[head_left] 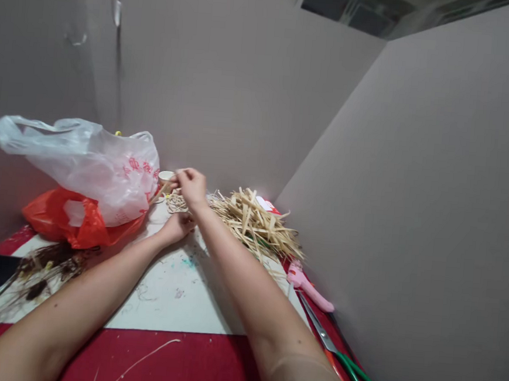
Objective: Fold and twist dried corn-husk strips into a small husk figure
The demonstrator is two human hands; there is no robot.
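Note:
My right hand (191, 186) is raised at the back of the table, its fingers pinched around a thin straw strip (161, 191) that slants down to the left. Lower and nearer, my left hand (178, 227) rests close to the white sheet (171, 289), fingers curled; what they hold, if anything, is hidden. Behind the hands lies a small heap of pale twisted cord (176, 203). A large pile of dry straw strips (254, 223) spreads to the right of my right hand.
White plastic bag (106, 167) and red bag (80, 221) stand left, with dark fibres (50, 268) before them. A small cup (166, 176) sits at the back. Pink-handled tool (312, 292) and green-handled scissors (324, 337) lie right. Grey partitions (227, 94) surround the table.

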